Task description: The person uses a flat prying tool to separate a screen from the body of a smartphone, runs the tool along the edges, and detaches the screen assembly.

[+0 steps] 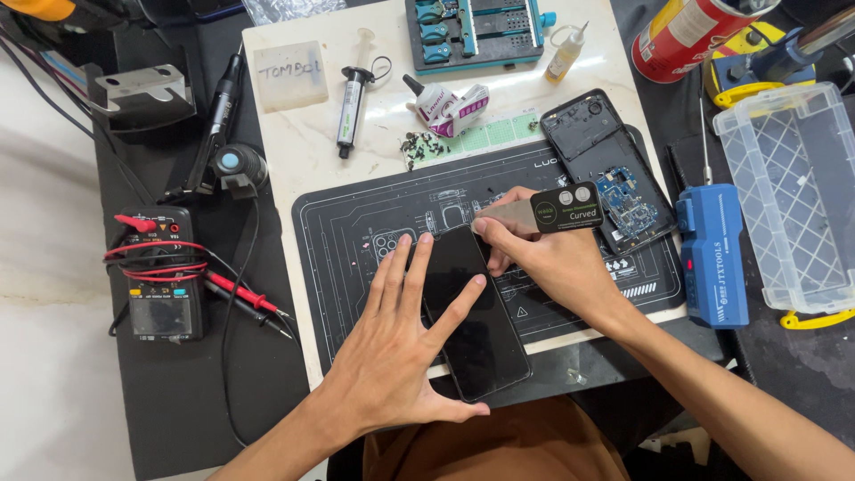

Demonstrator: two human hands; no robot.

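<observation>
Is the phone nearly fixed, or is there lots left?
One phone shell already lies opened, its blue circuit board showing. Now the left hand presses the black phone flat while the right hand works a thin pry tool at its top edge. That phone looks closed, so plenty seems left.

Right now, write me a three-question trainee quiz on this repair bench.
1. True or false: the left hand lies flat on the phone.
2. What does the right hand hold? A) syringe B) pry tool C) probe
3. Which side of the mat is the multimeter on?

Key: 1 true. 2 B, the pry tool, with its blade at the phone's top edge. 3 The left.
</observation>
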